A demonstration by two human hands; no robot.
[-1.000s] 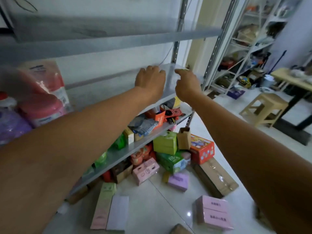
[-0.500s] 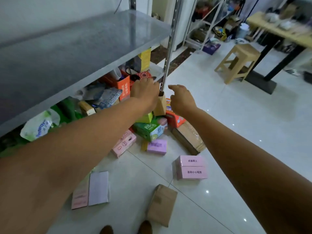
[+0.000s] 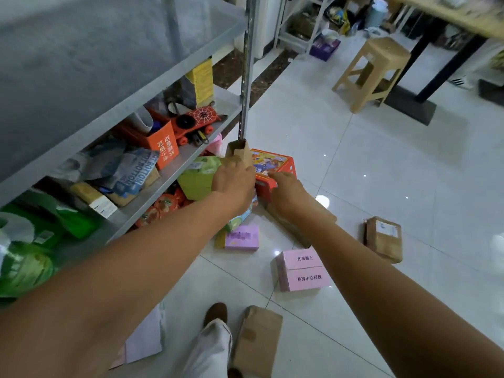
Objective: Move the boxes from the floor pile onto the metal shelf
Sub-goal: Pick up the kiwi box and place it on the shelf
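The floor pile lies at the foot of the metal shelf (image 3: 109, 50). It holds a small upright brown box (image 3: 237, 152), a green box (image 3: 195, 180), a red picture box (image 3: 274, 162) and a purple box (image 3: 242, 237). A pink box (image 3: 301, 268) and two brown parcels (image 3: 383, 238) (image 3: 257, 341) lie apart on the tiles. My left hand (image 3: 233, 181) is down over the green box, its fingers at the base of the small brown box; its grip is hidden. My right hand (image 3: 286, 192) rests on the red box with fingers extended, holding nothing.
The shelf's lower board (image 3: 174, 170) is packed with an orange box, a red toy car and bags. Its front post (image 3: 246, 66) stands just behind the pile. A wooden stool (image 3: 373, 69) and a table with a black base (image 3: 409, 105) stand at right. My foot (image 3: 216, 313) is near the front parcel.
Both hands have dropped from the shelf board down to the floor pile. The view has tilted down with them, and the pile is now closer.
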